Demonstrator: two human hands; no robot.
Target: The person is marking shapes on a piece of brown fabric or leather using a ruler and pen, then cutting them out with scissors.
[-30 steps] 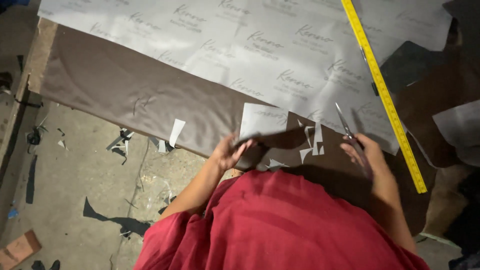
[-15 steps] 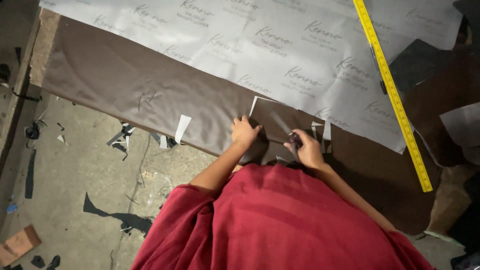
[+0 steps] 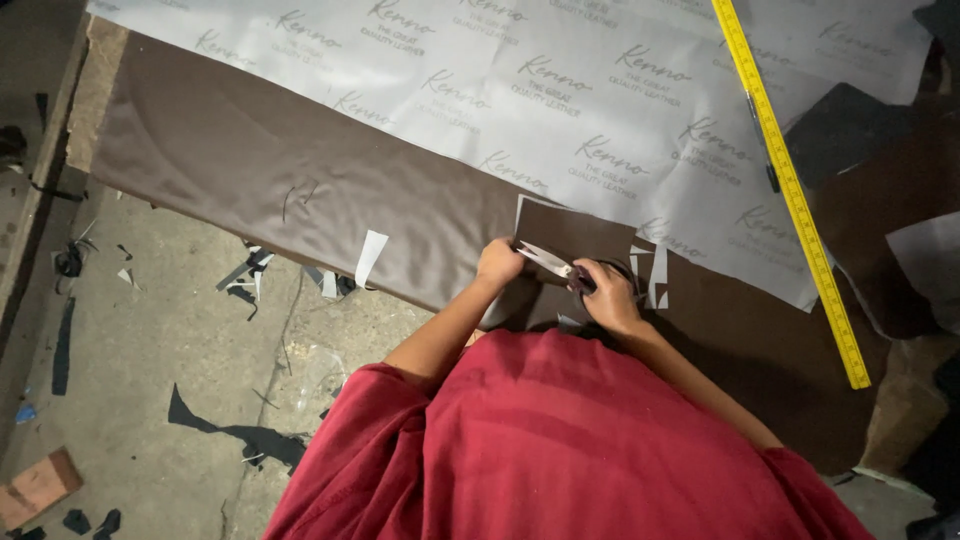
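A: Brown leather sheet (image 3: 300,190) spread on the bench, white printed backing paper (image 3: 560,90) lying over its far part. Yellow measuring tape (image 3: 790,190) runs across the paper at right.

B: And the hands?

A: Left hand (image 3: 498,263) and right hand (image 3: 607,297) at the near edge, steel scissors (image 3: 550,262) between them. Scraps (image 3: 250,275) on the floor at left, below the bench.

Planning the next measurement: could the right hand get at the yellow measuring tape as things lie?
Probably yes. The right hand holds scissors, but the yellow measuring tape lies uncovered on the white sheet on that side; only flat material lies between.
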